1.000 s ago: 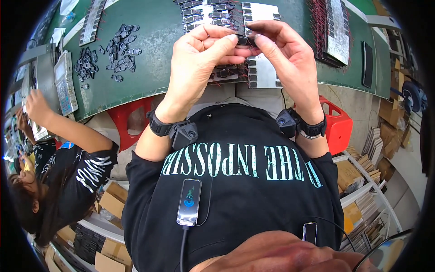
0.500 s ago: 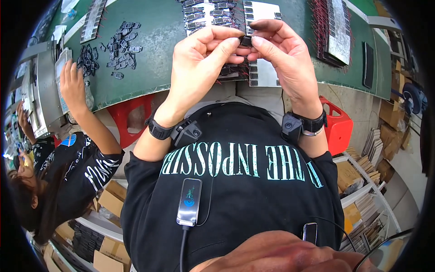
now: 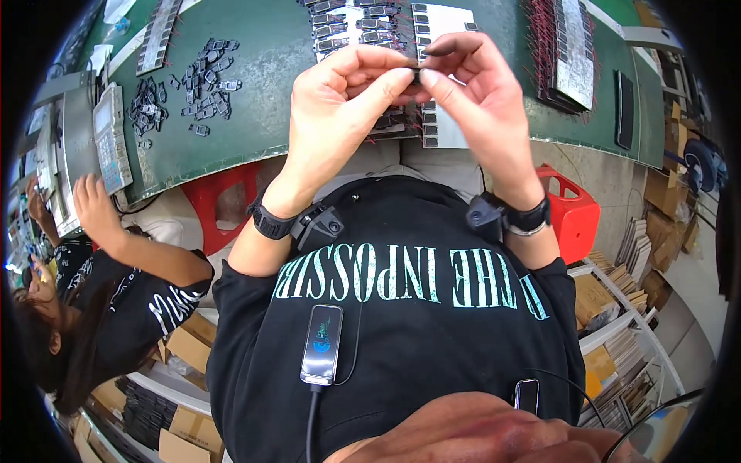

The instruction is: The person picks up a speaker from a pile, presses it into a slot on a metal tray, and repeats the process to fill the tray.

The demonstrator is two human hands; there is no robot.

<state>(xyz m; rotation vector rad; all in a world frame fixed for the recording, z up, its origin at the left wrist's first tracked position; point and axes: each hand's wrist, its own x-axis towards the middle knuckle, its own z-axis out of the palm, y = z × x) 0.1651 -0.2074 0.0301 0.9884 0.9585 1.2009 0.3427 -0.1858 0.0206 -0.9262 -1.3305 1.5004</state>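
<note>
Over the near edge of the green table, my two hands meet at a small black part (image 3: 417, 76), mostly covered by my fingertips. My left hand (image 3: 340, 104) is closed in a pinch on its left side, thumb against forefinger. From the other side, my right hand (image 3: 486, 100) pinches the same part, its forefinger darkened with black smudges. Just beyond my hands, black casings (image 3: 330, 31) lie in rows on a white sheet. A white board (image 3: 444, 131) edged with black modules runs beneath my right fingers.
Loose black casings (image 3: 208, 77) are heaped left on the green table (image 3: 266, 85). A metal board (image 3: 575, 62) with modules and red wires stands right, near a flat black object (image 3: 626, 108). A co-worker's hand (image 3: 100, 216) is beside a keypad device (image 3: 113, 147). Red stools (image 3: 573, 212) flank me.
The black part has turned between my fingers and shows less. My right wrist has rotated slightly. The co-worker's hand has drawn back from the table edge, uncovering the keypad device.
</note>
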